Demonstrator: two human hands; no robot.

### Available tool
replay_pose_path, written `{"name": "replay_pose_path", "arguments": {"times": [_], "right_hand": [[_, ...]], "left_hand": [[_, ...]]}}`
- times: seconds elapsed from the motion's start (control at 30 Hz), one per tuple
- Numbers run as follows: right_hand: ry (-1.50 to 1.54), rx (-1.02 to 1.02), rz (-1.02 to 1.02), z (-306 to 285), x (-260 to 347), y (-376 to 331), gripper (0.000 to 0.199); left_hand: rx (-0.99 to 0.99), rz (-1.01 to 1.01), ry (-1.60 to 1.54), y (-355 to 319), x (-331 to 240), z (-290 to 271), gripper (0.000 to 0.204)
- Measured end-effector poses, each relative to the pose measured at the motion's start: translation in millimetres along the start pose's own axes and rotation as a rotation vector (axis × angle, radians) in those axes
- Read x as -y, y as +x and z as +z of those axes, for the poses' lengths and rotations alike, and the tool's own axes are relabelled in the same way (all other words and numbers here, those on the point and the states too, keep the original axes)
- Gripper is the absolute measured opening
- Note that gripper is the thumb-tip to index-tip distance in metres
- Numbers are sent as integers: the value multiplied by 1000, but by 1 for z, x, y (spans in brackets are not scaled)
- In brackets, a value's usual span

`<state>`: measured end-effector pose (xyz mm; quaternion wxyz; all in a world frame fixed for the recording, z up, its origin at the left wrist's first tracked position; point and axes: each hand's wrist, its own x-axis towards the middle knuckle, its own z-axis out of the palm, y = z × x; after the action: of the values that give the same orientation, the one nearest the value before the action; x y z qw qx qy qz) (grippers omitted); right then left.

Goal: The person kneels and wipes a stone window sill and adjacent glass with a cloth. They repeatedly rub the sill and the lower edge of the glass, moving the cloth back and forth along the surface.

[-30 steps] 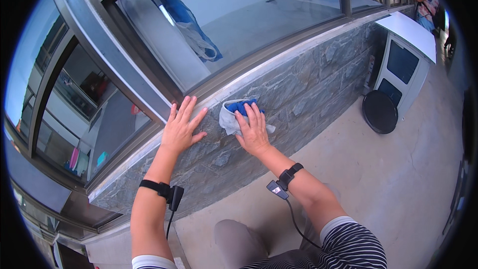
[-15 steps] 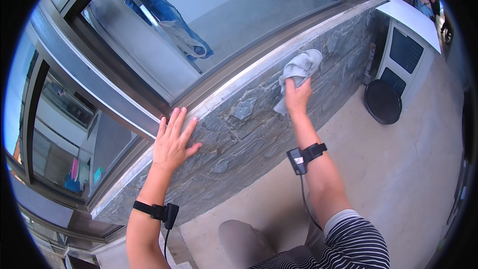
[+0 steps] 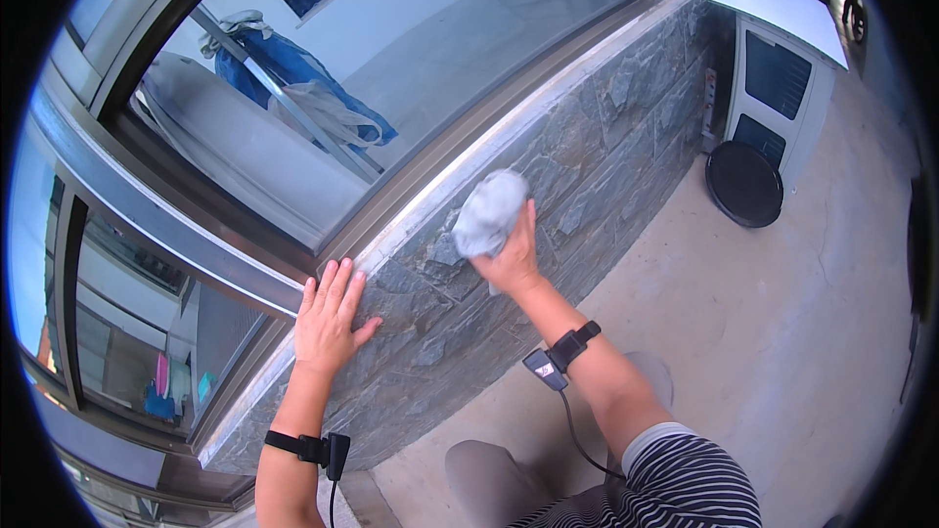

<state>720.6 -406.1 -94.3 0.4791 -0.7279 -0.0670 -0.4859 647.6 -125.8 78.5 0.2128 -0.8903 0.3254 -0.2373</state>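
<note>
My right hand is closed round a crumpled pale grey cloth, which lies against the grey stone-faced wall just below the window sill. The cloth is slightly blurred and hides part of my fingers. My left hand rests flat with its fingers spread, fingertips on the whitish sill at the corner of the window frame and palm over the stone. It holds nothing. Both forearms carry a black strap with a small box and a cable.
A white cabinet with dark panels stands by the wall at far right, a round black disc leaning on it. Behind the large window pane hangs a blue bag. Concrete floor runs along the wall; another person is partly visible at the top right.
My right hand has moved the cloth left along the wall and nearer to me, closer to my left hand. My left hand keeps its place on the sill while the view shifts slightly.
</note>
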Motion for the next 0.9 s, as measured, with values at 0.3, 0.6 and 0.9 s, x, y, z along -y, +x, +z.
{"name": "replay_pose_path", "arguments": {"times": [0.3,0.6,0.9], "right_hand": [[-27,-59,113,-11,-27,14,94],[84,-415,399,-81,-139,131,72],[229,-240,327,-17,-73,1,54]], "left_hand": [[8,8,-38,-2,2,2,86],[8,11,-4,-1,2,4,85],[-21,10,-8,-1,1,3,82]]}}
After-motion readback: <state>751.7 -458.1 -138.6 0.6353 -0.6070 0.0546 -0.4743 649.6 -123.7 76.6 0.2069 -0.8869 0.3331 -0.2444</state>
